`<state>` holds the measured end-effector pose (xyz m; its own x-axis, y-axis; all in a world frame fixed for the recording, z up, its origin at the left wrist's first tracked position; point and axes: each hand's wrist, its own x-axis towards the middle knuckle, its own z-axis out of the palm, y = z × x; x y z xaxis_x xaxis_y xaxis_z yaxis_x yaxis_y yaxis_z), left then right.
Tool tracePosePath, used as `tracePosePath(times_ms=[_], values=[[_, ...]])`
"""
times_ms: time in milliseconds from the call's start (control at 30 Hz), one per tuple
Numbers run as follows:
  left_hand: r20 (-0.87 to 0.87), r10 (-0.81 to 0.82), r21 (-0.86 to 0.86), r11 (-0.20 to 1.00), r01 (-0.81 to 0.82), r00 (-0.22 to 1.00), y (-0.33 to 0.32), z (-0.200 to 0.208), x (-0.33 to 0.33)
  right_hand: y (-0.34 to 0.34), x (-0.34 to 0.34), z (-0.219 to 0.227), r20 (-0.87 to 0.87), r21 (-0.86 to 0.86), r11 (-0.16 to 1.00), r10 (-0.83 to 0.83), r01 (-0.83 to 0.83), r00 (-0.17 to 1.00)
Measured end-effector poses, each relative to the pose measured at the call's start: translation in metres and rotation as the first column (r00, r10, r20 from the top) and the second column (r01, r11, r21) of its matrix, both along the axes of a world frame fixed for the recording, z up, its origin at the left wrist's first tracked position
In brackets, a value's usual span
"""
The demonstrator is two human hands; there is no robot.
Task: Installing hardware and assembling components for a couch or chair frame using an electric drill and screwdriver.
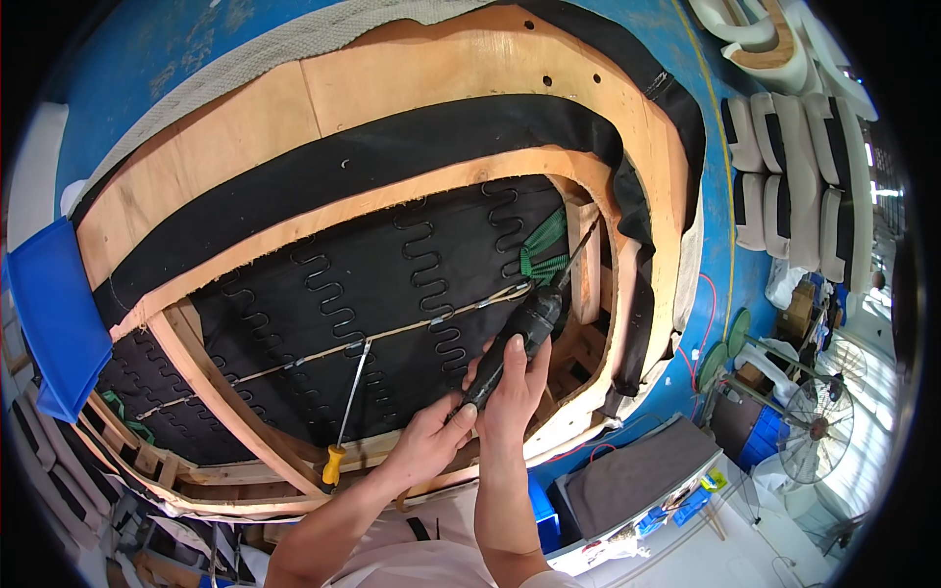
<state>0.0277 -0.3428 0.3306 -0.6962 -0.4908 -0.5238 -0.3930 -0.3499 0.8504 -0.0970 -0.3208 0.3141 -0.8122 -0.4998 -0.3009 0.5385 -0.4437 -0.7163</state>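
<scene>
Both my hands are wrapped round a black power driver (535,316), whose long thin bit points up and right to the inner wooden rail. My right hand (512,387) grips its body, while my left hand (438,431) is closed at its rear end. They are above an upturned sofa frame (392,191) of pale wood with black fabric edging. Inside it, zigzag springs (423,260) lie over black cloth, crossed by a thin cord (402,331). Green webbing (545,250) lies beside the driver's tip. Whether the bit touches the wood I cannot tell.
A screwdriver with a yellow handle (334,465) leans on the frame's near rail. A blue plastic bin (61,314) sits at the left. To the right are stacked grey cushions (806,176), a standing fan (817,428) and a grey-topped bench (637,475). A red hose (708,328) crosses the blue floor.
</scene>
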Motion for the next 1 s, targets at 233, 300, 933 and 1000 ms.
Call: tracePosePath(times_ms=[233,300,933,1000], values=[[0.022,0.009,0.041,0.999,-0.01,1.0,0.0,0.004,-0.002,0.001,-0.002,0.001,0.05,-0.016,1.0,-0.024,0.025,0.998],[0.022,0.036,0.049,0.998,-0.037,0.999,-0.003,0.01,-0.001,-0.004,0.001,0.007,0.047,-0.016,1.0,-0.002,0.003,0.999],[0.005,0.008,0.025,1.0,-0.008,1.0,-0.005,0.0,-0.001,-0.004,-0.003,0.005,-0.006,-0.008,1.0,0.006,-0.006,1.0],[-0.01,0.01,0.02,1.0,-0.01,1.0,-0.005,0.0,-0.002,-0.005,-0.004,0.005,-0.005,-0.011,1.0,0.003,-0.003,1.0]])
